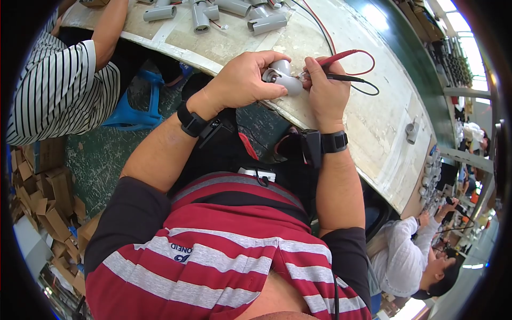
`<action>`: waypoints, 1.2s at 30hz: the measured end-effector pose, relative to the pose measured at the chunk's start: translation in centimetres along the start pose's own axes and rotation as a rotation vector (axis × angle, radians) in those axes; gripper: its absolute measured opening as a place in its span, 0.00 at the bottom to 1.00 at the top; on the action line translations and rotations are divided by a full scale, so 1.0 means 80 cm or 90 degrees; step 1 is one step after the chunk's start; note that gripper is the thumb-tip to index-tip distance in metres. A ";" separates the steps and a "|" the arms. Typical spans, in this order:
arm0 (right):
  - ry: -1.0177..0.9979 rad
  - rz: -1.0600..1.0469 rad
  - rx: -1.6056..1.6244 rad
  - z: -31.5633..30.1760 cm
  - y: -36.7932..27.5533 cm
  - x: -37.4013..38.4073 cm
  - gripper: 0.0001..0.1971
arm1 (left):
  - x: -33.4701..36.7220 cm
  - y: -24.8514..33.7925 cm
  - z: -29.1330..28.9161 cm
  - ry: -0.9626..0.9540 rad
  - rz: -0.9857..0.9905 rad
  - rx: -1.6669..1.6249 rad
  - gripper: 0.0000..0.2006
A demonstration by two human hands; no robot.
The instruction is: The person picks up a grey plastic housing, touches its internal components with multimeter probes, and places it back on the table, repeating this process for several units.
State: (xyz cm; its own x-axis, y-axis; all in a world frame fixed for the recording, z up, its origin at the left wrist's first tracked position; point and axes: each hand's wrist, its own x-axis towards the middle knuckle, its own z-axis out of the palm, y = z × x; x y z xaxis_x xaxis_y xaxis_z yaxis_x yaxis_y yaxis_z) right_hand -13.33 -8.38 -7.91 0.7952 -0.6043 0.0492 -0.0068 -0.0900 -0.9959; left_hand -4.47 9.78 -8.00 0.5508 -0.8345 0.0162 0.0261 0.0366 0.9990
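Note:
Over the near edge of the worktable, my left hand (234, 80) is closed round a grey plastic pipe-shaped housing (288, 82), thumb and fingers on either side. A metal part shows inside its opening. My right hand (329, 98) grips two test probes, a red one (343, 55) above a black one (340, 78). Their front ends point left, toward the side of the housing. Some small pale wiring shows between the right fingertips and the housing; the exact contact there is too small to tell.
Several grey pipe-shaped parts (200, 17) lie at the table's far left. One small grey fitting (412, 132) rests toward the right, with more grey parts (430, 173) beyond. Left are a person in stripes (58, 85), a blue stool (140, 104) and cardboard boxes (53, 192); a person in white (400, 256) is right.

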 end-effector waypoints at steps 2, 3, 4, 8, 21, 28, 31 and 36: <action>-0.001 -0.003 -0.001 0.000 0.001 0.000 0.07 | -0.001 -0.001 0.002 0.023 0.017 -0.013 0.31; -0.002 -0.004 0.000 0.000 0.002 0.000 0.07 | 0.000 -0.001 0.002 0.024 0.017 -0.012 0.31; -0.003 -0.006 0.000 -0.001 0.002 0.001 0.07 | 0.000 -0.001 0.002 0.020 0.011 -0.011 0.31; -0.006 -0.011 0.003 0.000 0.003 0.000 0.07 | 0.000 -0.003 0.002 0.024 0.023 0.009 0.31; -0.009 -0.019 0.013 0.002 0.003 -0.003 0.07 | -0.005 0.005 0.007 0.155 0.183 0.361 0.31; 0.000 -0.059 -0.007 -0.001 0.016 0.003 0.06 | 0.001 0.028 0.012 0.112 0.237 0.668 0.30; 0.027 -0.105 -0.037 -0.006 0.013 0.003 0.06 | 0.004 0.025 0.040 0.127 0.354 0.712 0.28; 0.059 -0.123 0.018 -0.008 0.017 -0.001 0.09 | 0.003 0.018 0.040 0.065 0.279 0.817 0.21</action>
State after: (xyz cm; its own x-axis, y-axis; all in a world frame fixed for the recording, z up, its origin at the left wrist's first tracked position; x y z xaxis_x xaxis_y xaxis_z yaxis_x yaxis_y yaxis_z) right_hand -13.77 -8.97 -9.26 0.7215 -0.6479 0.2444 0.1580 -0.1895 -0.9691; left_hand -6.98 7.86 -6.45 0.3728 -0.8408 0.3926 -0.9231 -0.2932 0.2487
